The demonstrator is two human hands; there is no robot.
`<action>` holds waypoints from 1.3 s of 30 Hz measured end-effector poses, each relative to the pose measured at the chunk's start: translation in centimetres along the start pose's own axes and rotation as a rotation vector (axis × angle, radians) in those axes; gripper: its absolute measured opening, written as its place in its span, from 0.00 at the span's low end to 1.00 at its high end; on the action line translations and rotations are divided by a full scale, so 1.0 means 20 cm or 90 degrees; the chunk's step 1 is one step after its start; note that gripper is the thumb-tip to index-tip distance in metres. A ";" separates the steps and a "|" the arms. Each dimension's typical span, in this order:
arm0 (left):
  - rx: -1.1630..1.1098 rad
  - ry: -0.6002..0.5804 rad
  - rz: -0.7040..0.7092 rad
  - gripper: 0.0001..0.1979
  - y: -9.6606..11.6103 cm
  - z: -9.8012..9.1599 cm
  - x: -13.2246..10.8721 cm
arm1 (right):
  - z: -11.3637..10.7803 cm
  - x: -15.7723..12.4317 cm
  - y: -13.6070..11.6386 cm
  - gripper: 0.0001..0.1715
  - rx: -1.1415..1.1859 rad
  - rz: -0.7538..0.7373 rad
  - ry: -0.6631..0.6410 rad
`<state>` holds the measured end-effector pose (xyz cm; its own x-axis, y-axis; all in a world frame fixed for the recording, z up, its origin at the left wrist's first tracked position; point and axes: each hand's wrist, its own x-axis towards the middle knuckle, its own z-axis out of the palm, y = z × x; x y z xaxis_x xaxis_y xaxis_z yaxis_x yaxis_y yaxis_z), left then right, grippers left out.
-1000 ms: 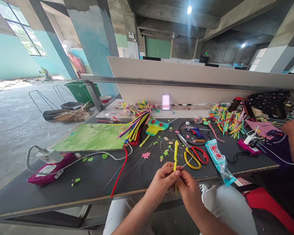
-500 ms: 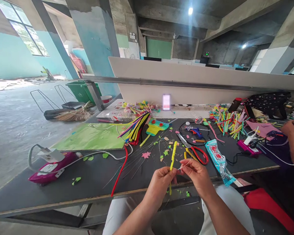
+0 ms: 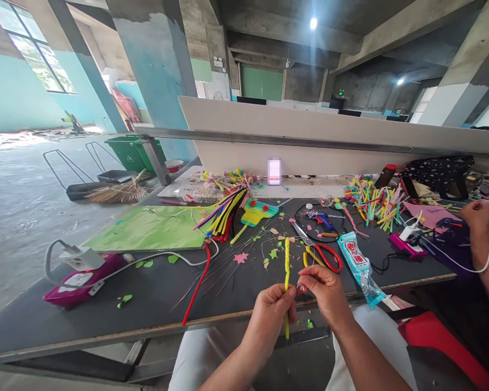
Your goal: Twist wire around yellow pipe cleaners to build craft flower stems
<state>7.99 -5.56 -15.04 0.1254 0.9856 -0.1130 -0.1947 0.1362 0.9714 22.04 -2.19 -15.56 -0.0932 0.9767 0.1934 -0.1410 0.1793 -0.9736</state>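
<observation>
My left hand is closed around a yellow pipe cleaner that stands upright, its upper part twisted and bumpy and its lower end poking out below the fingers. Close beside it, my right hand pinches a thin wire, which runs up from the fingertips and toward the left hand. Where the wire meets the pipe cleaner is hidden by the fingers. Just beyond the right hand lie red-handled scissors and yellow-handled pliers. A red pipe cleaner hangs slightly over the table edge on the left.
A bundle of coloured pipe cleaners lies beside a green sheet. Behind the scissors is a blue glue gun. A blue snack wrapper and a power strip are at right, near another person's hand.
The yellow pipe cleaner has come a little lower and stands straighter. My hands remain close together. The other person's hand at right has shifted into fuller view.
</observation>
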 end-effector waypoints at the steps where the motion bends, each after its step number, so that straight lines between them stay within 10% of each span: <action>1: -0.001 0.003 0.000 0.17 0.00 0.00 -0.01 | 0.00 0.00 0.01 0.05 0.001 0.000 -0.003; 17: -0.001 -0.054 -0.052 0.21 -0.17 -0.04 -0.06 | -0.09 0.06 -0.06 0.12 0.162 0.000 -0.008; 39: -0.038 -0.097 -0.056 0.20 -0.16 -0.03 -0.06 | -0.06 0.07 -0.10 0.09 0.172 0.009 0.060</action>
<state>7.89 -7.13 -18.04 0.2898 0.9437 -0.1594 -0.2332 0.2312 0.9445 23.44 -1.10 -13.45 -0.0063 0.9877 0.1561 -0.3986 0.1407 -0.9063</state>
